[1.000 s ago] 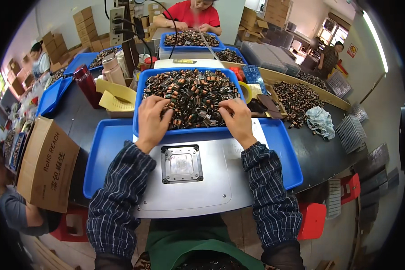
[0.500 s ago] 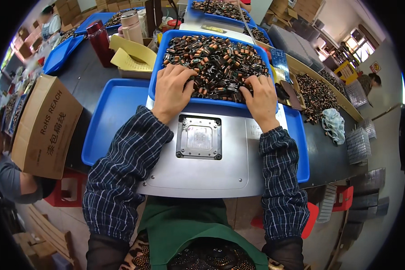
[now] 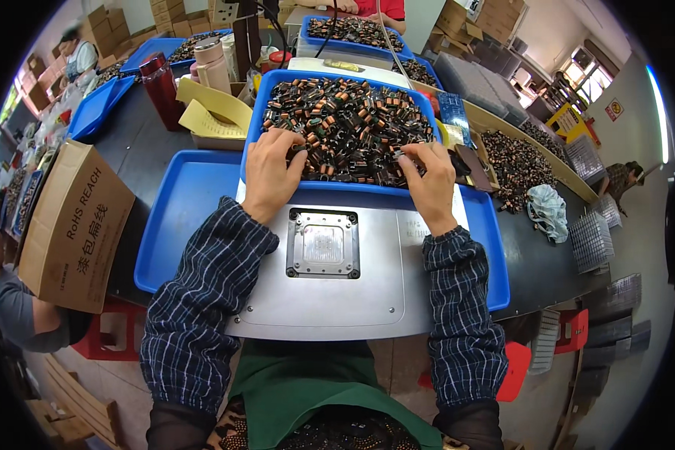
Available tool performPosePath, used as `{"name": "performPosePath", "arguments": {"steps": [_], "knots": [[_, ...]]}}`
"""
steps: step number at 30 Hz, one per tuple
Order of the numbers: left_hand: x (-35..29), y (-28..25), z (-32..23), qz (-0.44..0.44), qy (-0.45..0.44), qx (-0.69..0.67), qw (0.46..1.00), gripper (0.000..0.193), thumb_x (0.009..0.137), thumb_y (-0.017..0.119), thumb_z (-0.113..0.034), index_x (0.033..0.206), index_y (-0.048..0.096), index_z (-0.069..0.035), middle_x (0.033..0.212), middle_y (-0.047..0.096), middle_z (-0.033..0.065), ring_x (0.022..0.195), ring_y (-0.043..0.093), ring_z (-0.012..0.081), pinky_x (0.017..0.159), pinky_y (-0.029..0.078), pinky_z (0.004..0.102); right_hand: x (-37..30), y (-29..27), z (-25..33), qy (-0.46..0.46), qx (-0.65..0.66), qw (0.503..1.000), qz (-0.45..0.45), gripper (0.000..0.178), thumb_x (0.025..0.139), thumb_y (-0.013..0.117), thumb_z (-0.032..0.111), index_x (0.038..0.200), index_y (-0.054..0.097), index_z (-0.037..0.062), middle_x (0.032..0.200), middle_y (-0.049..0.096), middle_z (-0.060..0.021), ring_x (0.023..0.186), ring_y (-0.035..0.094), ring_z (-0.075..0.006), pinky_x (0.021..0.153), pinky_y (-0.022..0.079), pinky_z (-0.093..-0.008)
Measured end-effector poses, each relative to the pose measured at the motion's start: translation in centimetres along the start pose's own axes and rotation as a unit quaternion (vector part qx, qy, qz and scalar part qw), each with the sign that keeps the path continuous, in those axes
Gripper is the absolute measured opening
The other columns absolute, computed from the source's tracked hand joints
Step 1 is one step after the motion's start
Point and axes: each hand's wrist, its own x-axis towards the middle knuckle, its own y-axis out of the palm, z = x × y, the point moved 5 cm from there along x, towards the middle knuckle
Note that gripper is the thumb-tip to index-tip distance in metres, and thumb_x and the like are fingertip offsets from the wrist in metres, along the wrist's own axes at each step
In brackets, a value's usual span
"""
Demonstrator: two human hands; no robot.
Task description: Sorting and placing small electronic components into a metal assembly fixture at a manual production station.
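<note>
**A:** What is the biggest container on the bench?

**B:** The wide, shallow blue tray [image 3: 169, 225] right in front of the person. A grey metal plate [image 3: 330, 300] lies in it, with a small square fixture [image 3: 323, 242] set in the plate's middle. The tray's left part is bare.

**A:** And next in size?

**B:** The deeper blue bin [image 3: 256, 127] resting at the far edge of that tray. It is heaped with small coil parts [image 3: 352, 124], dark with copper-coloured windings. Both hands are in its near side.

**A:** How do the hands stand?

**B:** The left hand [image 3: 271, 174] lies palm down, fingers spread and curled into the heap at the near left. The right hand [image 3: 430, 178] does the same at the near right, fingertips buried among the parts. Whether either has pinched one up, I cannot tell.

**A:** Other containers?

**B:** A brown cardboard box [image 3: 71, 225] stands tilted at the left, its inside hidden. Behind the bin, a second blue bin [image 3: 352, 34] holds similar dark parts. To the right, a long tan trough [image 3: 555, 169] carries a loose pile of them. Left of the main bin, a low box holds yellow folded sheets [image 3: 210, 112].

**A:** The smallest?

**B:** A dark red bottle [image 3: 161, 86] and a pinkish flask [image 3: 211, 64], both upright and closed, just behind the yellow sheets.
</note>
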Motion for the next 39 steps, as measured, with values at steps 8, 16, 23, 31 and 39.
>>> {"name": "performPosePath", "arguments": {"steps": [8, 16, 23, 31, 39], "knots": [[0.0, -0.9, -0.5, -0.058, -0.012, -0.035, 0.998, 0.016, 0.076, 0.061, -0.008, 0.091, 0.06, -0.002, 0.078, 0.056, 0.0091, 0.067, 0.053, 0.0198, 0.063, 0.043, 0.0285, -0.5, 1.6, 1.9, -0.014, -0.029, 0.99, 0.139, 0.02, 0.068, 0.068, 0.013, 0.078, 0.054, 0.0022, 0.076, 0.053, -0.0089, 0.067, 0.053, -0.0244, 0.059, 0.043, -0.0322], [-3.4, -1.3, 0.0, -0.013, -0.186, -0.363, 0.913, 0.025, 0.082, 0.058, -0.002, 0.107, 0.055, 0.001, 0.087, 0.058, 0.0014, 0.074, 0.053, 0.0067, 0.066, 0.044, 0.0187, -2.0, 1.6, 3.5, 0.163, 0.34, 0.907, 0.185, 0.025, 0.073, 0.062, -0.002, 0.098, 0.058, -0.0021, 0.084, 0.059, -0.0051, 0.068, 0.06, -0.0121, 0.055, 0.05, -0.0222], [-5.0, -0.8, -1.2, 0.104, -0.19, -0.363, 0.906, 0.026, 0.082, 0.053, 0.003, 0.107, 0.054, 0.001, 0.091, 0.059, 0.0048, 0.082, 0.057, 0.0097, 0.073, 0.047, 0.0215, -5.6, 4.5, 7.0, 0.082, 0.271, 0.903, 0.323, 0.019, 0.071, 0.063, 0.0, 0.09, 0.064, -0.0003, 0.081, 0.064, -0.0082, 0.066, 0.059, -0.0127, 0.058, 0.048, -0.0254], [-5.1, -1.3, -1.6, 0.122, -0.194, -0.338, 0.913, 0.026, 0.079, 0.057, 0.001, 0.105, 0.056, 0.001, 0.092, 0.061, 0.0055, 0.085, 0.057, 0.0103, 0.077, 0.046, 0.0237, -6.3, 4.1, 8.6, -0.06, 0.191, 0.935, 0.294, 0.02, 0.067, 0.066, -0.001, 0.086, 0.063, 0.0012, 0.077, 0.062, -0.0123, 0.066, 0.06, -0.0217, 0.059, 0.048, -0.0286], [-5.1, -1.2, -1.8, 0.133, -0.182, -0.314, 0.922, 0.025, 0.078, 0.059, 0.0, 0.103, 0.057, 0.001, 0.087, 0.062, 0.0062, 0.08, 0.058, 0.0104, 0.074, 0.046, 0.0234, -6.0, 4.0, 9.0, -0.111, 0.168, 0.935, 0.292, 0.018, 0.065, 0.065, -0.001, 0.082, 0.062, 0.0024, 0.071, 0.06, -0.0107, 0.064, 0.057, -0.0248, 0.057, 0.046, -0.0318]]}}
